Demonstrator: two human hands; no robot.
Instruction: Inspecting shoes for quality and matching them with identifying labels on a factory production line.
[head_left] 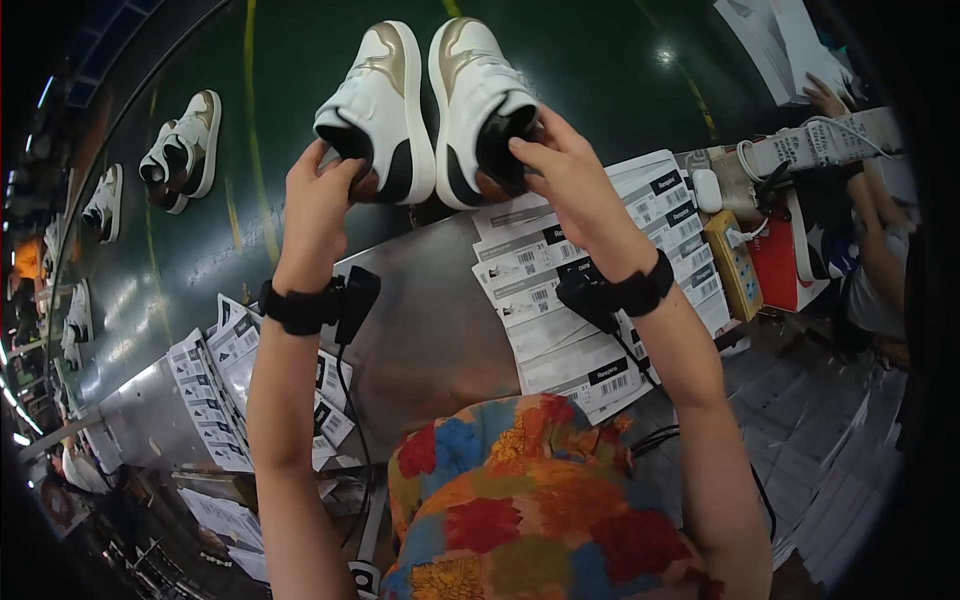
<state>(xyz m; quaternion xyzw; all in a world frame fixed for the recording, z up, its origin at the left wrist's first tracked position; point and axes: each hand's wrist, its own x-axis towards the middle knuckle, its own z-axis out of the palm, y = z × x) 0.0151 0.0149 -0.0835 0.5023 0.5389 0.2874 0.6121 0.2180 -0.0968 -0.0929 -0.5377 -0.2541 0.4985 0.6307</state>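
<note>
Two white sneakers with gold toes and black heel panels are side by side at the near edge of the green work surface, toes pointing away from me. My left hand (pixel 322 190) grips the left sneaker (pixel 375 100) at its heel collar, thumb at the dark opening. The right sneaker (pixel 475 90) is held the same way by my right hand (pixel 560 170), its thumb over the opening and fingers round the outer side. A black strap with a small black device and cable sits on each wrist. The soles' undersides are hidden.
More sneakers (pixel 185 150) stand at the left of the green surface (pixel 300 60). Printed label sheets (pixel 560 330) overlap on the metal ledge (pixel 420 310), with another pile (pixel 215 370) left. A yellow power strip (pixel 733 265) and another person's hand (pixel 826 98) are at right.
</note>
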